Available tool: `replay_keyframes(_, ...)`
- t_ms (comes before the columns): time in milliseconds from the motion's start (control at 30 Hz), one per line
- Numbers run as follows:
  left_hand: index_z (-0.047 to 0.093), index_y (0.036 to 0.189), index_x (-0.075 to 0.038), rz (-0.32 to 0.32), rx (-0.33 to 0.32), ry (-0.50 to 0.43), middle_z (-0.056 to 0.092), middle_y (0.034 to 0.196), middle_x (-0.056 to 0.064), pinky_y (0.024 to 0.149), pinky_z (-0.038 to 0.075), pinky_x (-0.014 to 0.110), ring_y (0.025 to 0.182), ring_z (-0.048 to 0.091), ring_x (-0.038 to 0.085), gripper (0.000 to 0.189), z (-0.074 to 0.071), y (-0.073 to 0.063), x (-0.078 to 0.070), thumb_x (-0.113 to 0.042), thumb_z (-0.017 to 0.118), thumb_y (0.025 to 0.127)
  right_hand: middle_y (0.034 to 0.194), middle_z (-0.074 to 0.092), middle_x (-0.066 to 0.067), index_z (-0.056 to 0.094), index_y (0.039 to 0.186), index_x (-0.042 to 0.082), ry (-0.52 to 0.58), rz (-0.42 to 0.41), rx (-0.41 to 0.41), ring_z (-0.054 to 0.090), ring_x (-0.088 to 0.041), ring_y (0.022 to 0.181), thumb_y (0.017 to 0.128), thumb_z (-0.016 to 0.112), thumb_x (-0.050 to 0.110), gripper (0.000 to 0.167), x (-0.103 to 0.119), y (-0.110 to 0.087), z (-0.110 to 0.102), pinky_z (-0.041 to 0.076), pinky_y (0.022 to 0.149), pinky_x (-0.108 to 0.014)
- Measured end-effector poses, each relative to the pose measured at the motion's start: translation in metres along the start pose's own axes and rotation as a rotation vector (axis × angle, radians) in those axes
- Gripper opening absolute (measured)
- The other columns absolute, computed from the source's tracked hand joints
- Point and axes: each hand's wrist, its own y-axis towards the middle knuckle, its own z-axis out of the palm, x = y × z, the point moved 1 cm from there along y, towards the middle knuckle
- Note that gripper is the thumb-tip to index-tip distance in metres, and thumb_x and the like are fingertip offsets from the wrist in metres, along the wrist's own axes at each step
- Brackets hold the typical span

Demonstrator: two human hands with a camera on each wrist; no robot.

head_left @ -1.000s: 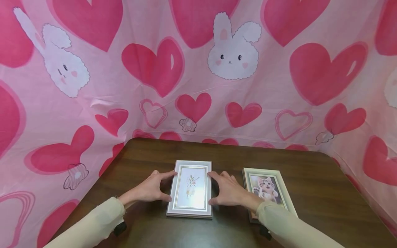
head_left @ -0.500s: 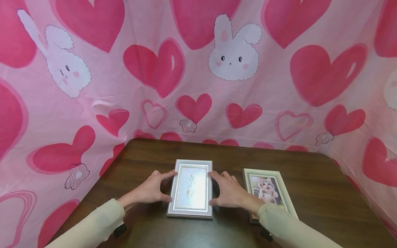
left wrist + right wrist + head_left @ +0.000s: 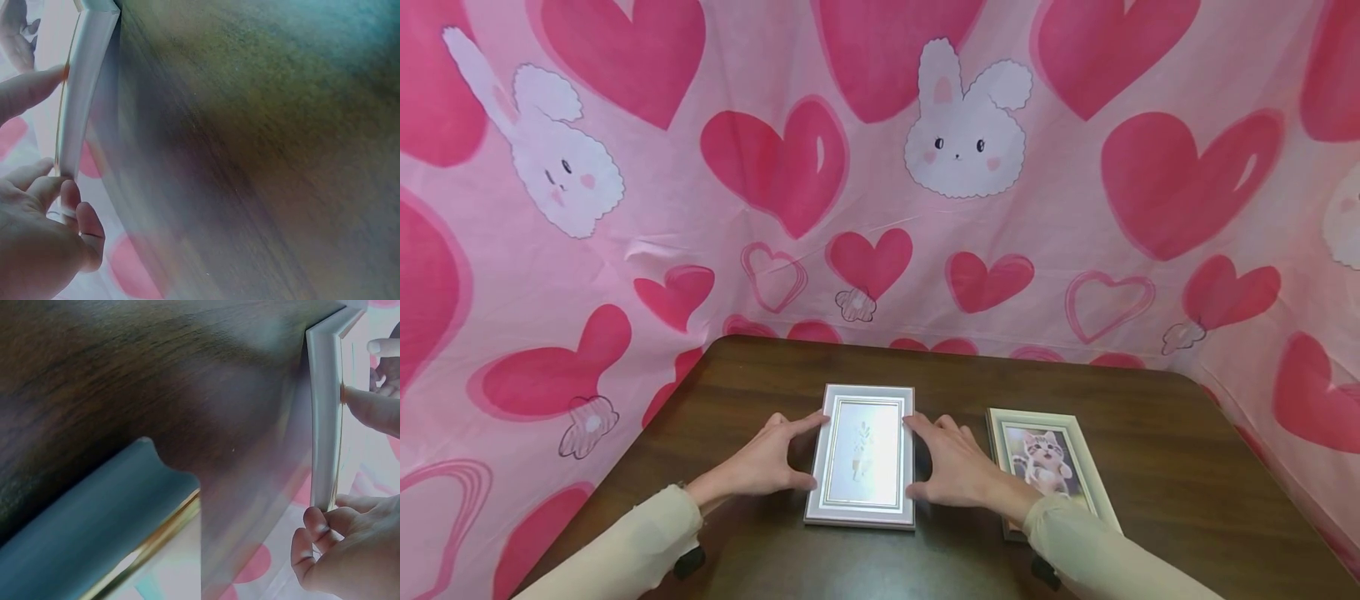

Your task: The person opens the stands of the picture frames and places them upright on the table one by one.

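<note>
A white picture frame (image 3: 864,514) with a thin gold inner line lies face up on the brown wooden table. Behind its glass is a plant print, pale under glare. My left hand (image 3: 765,457) grips its left side, thumb toward the near end and forefinger toward the far end. On the opposite side my right hand (image 3: 958,463) grips the frame in the same way. Both wrist views show the pale side edge, with the thumb on it and the other fingers curled near one end. The frame's underside is hidden.
To the right lies a second, cream picture frame (image 3: 1089,446) with a kitten photo, partly under my right forearm. The table (image 3: 760,375) reaches back to a pink cloth (image 3: 880,192) printed with hearts and rabbits, which also closes off both sides.
Both hands stay at the sides of the white frame, with almost no movement. The glare on its glass has shifted, making the print look fainter. The head view has tilted very slightly.
</note>
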Motion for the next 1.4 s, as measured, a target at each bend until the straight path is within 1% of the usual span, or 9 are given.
replay_keyframes(233,0.050,0.159,-0.017,0.004,-0.001,-0.002,0.058,0.110,0.009,0.069,0.044,0.036,0.097,0.041,0.026,0.099,0.0004,-0.0006,-0.0013,-0.023,0.098,0.073,0.159,0.049,-0.013,0.048,0.157,0.012,-0.005,0.008,0.001,0.049,-0.024,0.116,0.078,0.091,0.038,0.094,0.0016,-0.0013,-0.0008,0.043,0.088,-0.047)
replay_keyframes(400,0.049,0.160,-0.017,0.019,-0.004,-0.003,0.059,0.109,0.009,0.068,0.044,0.035,0.096,0.041,0.027,0.099,-0.0001,-0.0017,-0.0023,-0.022,0.097,0.073,0.162,0.045,-0.014,0.048,0.158,0.010,-0.013,0.008,0.001,0.048,-0.023,0.116,0.078,0.091,0.038,0.094,0.0027,-0.0014,-0.0015,0.041,0.089,-0.047)
replay_keyframes(733,0.048,0.160,-0.018,0.018,-0.017,-0.015,0.058,0.109,0.009,0.066,0.045,0.034,0.096,0.042,0.026,0.100,-0.0008,-0.0026,-0.0016,-0.023,0.097,0.073,0.163,0.043,-0.017,0.046,0.159,0.009,-0.045,-0.006,-0.011,0.048,-0.026,0.120,0.079,0.090,0.038,0.096,0.0030,-0.0027,-0.0003,0.040,0.093,-0.048)
replay_keyframes(1033,0.046,0.161,-0.021,0.007,-0.023,-0.011,0.056,0.108,0.008,0.069,0.047,0.035,0.097,0.042,0.025,0.101,-0.0009,-0.0040,-0.0010,-0.023,0.097,0.074,0.162,0.044,-0.018,0.046,0.159,0.008,-0.072,-0.005,-0.031,0.049,-0.028,0.122,0.079,0.091,0.038,0.097,0.0061,-0.0030,-0.0016,0.040,0.094,-0.049)
replay_keyframes(1233,0.045,0.162,-0.021,0.005,-0.021,-0.016,0.055,0.108,0.008,0.069,0.046,0.035,0.098,0.042,0.026,0.102,-0.0007,-0.0052,-0.0032,-0.022,0.097,0.074,0.162,0.044,-0.017,0.047,0.159,0.009,-0.102,0.014,-0.031,0.049,-0.029,0.124,0.078,0.090,0.041,0.097,0.0084,-0.0042,-0.0018,0.040,0.096,-0.049)
replay_keyframes(1400,0.043,0.163,-0.021,0.011,-0.024,-0.014,0.055,0.109,0.008,0.069,0.045,0.034,0.097,0.041,0.026,0.103,-0.0006,-0.0074,-0.0047,-0.022,0.097,0.075,0.161,0.045,-0.018,0.047,0.159,0.009,-0.113,0.008,-0.044,0.050,-0.028,0.123,0.077,0.091,0.040,0.098,0.0082,-0.0045,-0.0006,0.040,0.095,-0.049)
